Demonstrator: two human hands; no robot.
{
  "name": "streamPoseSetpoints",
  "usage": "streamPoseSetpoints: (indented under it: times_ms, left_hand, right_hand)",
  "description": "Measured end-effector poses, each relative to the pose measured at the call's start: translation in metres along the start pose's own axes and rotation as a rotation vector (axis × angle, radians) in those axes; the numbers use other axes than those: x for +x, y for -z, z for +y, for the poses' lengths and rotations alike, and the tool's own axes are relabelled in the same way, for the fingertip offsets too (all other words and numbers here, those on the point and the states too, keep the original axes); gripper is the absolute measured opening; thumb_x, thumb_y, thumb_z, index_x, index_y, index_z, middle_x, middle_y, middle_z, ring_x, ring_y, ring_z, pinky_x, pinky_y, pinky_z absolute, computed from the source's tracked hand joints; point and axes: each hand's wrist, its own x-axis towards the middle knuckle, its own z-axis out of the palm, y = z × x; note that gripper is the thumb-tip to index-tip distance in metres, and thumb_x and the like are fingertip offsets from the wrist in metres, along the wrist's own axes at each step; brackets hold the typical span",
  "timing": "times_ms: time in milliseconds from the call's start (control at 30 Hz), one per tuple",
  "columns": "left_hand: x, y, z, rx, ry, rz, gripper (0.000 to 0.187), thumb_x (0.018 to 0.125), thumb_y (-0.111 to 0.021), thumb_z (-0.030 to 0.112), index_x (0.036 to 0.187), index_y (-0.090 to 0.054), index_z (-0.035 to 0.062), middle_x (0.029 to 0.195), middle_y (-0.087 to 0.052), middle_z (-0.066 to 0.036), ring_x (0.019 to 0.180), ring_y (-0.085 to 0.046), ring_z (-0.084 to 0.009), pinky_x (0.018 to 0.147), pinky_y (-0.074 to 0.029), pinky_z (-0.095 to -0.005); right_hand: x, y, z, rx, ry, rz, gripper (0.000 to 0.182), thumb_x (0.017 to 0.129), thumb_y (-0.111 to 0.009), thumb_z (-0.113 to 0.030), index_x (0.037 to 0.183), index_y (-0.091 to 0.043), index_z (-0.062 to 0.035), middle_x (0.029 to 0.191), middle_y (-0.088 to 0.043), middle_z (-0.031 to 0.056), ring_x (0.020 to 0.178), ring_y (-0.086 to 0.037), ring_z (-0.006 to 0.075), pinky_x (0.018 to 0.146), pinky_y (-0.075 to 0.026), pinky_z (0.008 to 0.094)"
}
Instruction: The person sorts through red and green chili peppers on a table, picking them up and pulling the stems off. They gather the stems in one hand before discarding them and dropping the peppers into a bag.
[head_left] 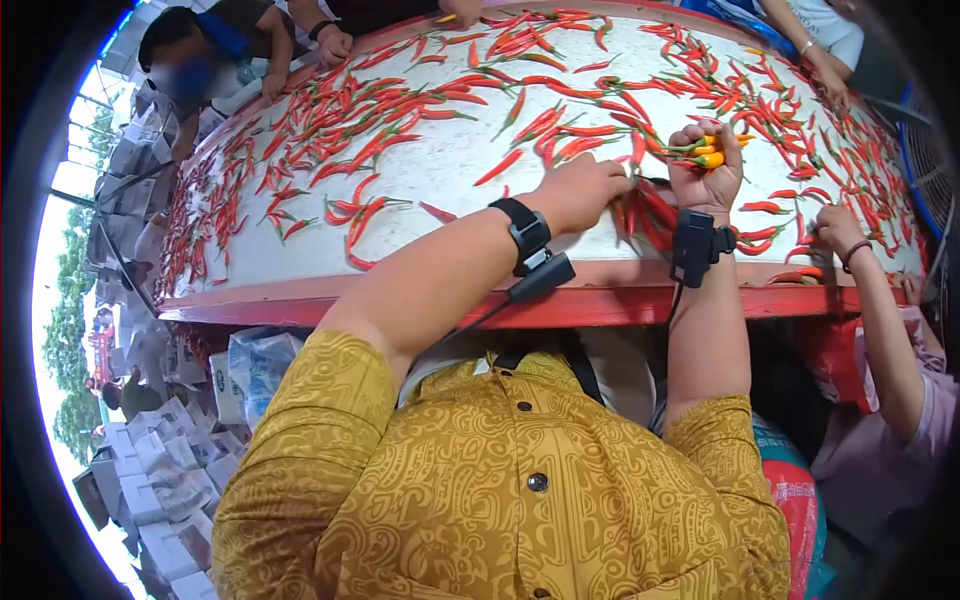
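Note:
My right hand (706, 180) is palm up, its fingers curled round several yellow-orange chilies (708, 158) with green stems. Beside it on the left, my left hand (592, 190) is palm down, its fingertips bent together at a pile of red chilies (645, 215). What those fingertips hold, if anything, is hidden. A dark, thin thing (655, 182) shows between the two hands. Red chilies (370, 115) lie scattered over the white surface of the red-rimmed table (450, 305). Each wrist wears a black strapped device.
Across the table at the back left, a person (190, 60) leans over the chilies. More hands work at the back edge and upper right (828, 85). Close on my right, another person's hand (840, 228) reaches onto the table. White boxes (165, 480) are stacked at the left.

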Motion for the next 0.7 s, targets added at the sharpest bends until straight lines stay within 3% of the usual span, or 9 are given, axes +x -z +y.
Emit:
streamPoseSetpoints:
  times_ms: [67, 167, 200, 267, 433, 533, 600, 633, 700]
  left_hand:
    - [0.012, -0.007, -0.004, 0.154, 0.066, -0.084, 0.016, 0.079, -0.058, 0.012, 0.093, -0.066, 0.0131, 0.093, -0.059, -0.009, 0.092, -0.059, -0.0286, 0.077, -0.049, -0.04]
    - [0.008, 0.014, -0.002, 0.281, 0.177, -0.183, 0.013, 0.078, -0.063, 0.014, 0.09, -0.063, 0.0099, 0.09, -0.058, -0.008, 0.089, -0.058, -0.0289, 0.074, -0.048, -0.0398]
    - [0.002, 0.018, -0.009, 0.295, 0.121, -0.141, 0.012, 0.079, -0.064, 0.017, 0.088, -0.063, 0.0088, 0.09, -0.058, -0.007, 0.088, -0.059, -0.0277, 0.074, -0.048, -0.0388]
    - [-0.002, 0.032, -0.019, 0.205, 0.193, -0.165, 0.015, 0.079, -0.064, 0.019, 0.09, -0.066, 0.0093, 0.093, -0.06, -0.006, 0.088, -0.059, -0.0258, 0.074, -0.048, -0.0372]
    - [0.007, 0.069, -0.009, 0.276, 0.203, -0.104, 0.02, 0.081, -0.064, 0.022, 0.097, -0.068, 0.0116, 0.091, -0.064, -0.007, 0.083, -0.06, -0.0265, 0.073, -0.048, -0.0367]
    - [0.033, 0.074, 0.021, 0.283, 0.115, -0.159, 0.021, 0.082, -0.063, 0.024, 0.097, -0.067, 0.0091, 0.086, -0.064, -0.009, 0.08, -0.06, -0.0289, 0.069, -0.047, -0.0387]
    - [0.048, 0.064, 0.031, 0.221, 0.037, -0.094, 0.018, 0.082, -0.063, 0.02, 0.095, -0.066, 0.0071, 0.085, -0.064, -0.011, 0.077, -0.06, -0.028, 0.067, -0.048, -0.0361]
    - [0.055, 0.06, 0.039, 0.208, 0.023, -0.087, 0.018, 0.082, -0.063, 0.02, 0.095, -0.066, 0.0071, 0.085, -0.064, -0.011, 0.077, -0.06, -0.028, 0.067, -0.048, -0.0361]
    - [0.067, 0.053, 0.051, -0.079, 0.2, -0.012, 0.019, 0.082, -0.064, 0.019, 0.095, -0.066, 0.0045, 0.085, -0.065, -0.011, 0.077, -0.061, -0.0241, 0.069, -0.048, -0.0322]
  right_hand:
    - [0.001, 0.004, -0.011, 0.031, -0.008, 0.014, 0.013, 0.087, -0.061, -0.018, 0.081, -0.058, -0.0063, 0.076, -0.058, 0.0045, 0.073, -0.056, 0.0174, 0.069, -0.046, 0.0343]
    - [0.004, 0.008, -0.024, 0.023, -0.031, 0.051, 0.013, 0.087, -0.06, -0.018, 0.082, -0.057, -0.0059, 0.078, -0.058, 0.0051, 0.074, -0.056, 0.0169, 0.07, -0.046, 0.034]
    - [0.006, 0.008, -0.027, 0.03, -0.033, 0.048, 0.013, 0.087, -0.06, -0.018, 0.082, -0.057, -0.0059, 0.078, -0.058, 0.0051, 0.074, -0.056, 0.0169, 0.07, -0.046, 0.034]
    - [0.007, 0.005, -0.033, -0.018, -0.154, -0.124, 0.012, 0.087, -0.06, -0.016, 0.082, -0.057, -0.0058, 0.08, -0.058, 0.006, 0.076, -0.056, 0.017, 0.072, -0.047, 0.0339]
    - [-0.005, -0.01, -0.02, -0.581, -0.27, -0.062, 0.007, 0.08, -0.061, -0.008, 0.084, -0.056, -0.0043, 0.089, -0.061, 0.0099, 0.075, -0.061, 0.0166, 0.068, -0.051, 0.0319]
    - [-0.011, -0.021, -0.014, -1.062, -0.399, -0.258, 0.022, 0.076, -0.066, -0.005, 0.096, -0.058, -0.0005, 0.086, -0.063, 0.0085, 0.074, -0.061, 0.0145, 0.066, -0.051, 0.0291]
    - [-0.017, -0.017, -0.007, -1.295, -0.282, -0.358, 0.025, 0.076, -0.069, -0.002, 0.097, -0.057, 0.0003, 0.082, -0.063, 0.007, 0.069, -0.061, 0.0134, 0.063, -0.051, 0.0274]
    - [-0.02, -0.021, -0.012, -1.163, -0.354, -0.303, 0.023, 0.076, -0.069, 0.0, 0.097, -0.057, 0.0003, 0.081, -0.062, 0.0065, 0.067, -0.061, 0.0123, 0.061, -0.05, 0.026]
    - [-0.017, -0.012, -0.029, -1.058, -0.342, -0.27, 0.022, 0.077, -0.069, -0.001, 0.095, -0.057, 0.0, 0.08, -0.062, 0.0059, 0.069, -0.061, 0.0122, 0.062, -0.051, 0.0257]
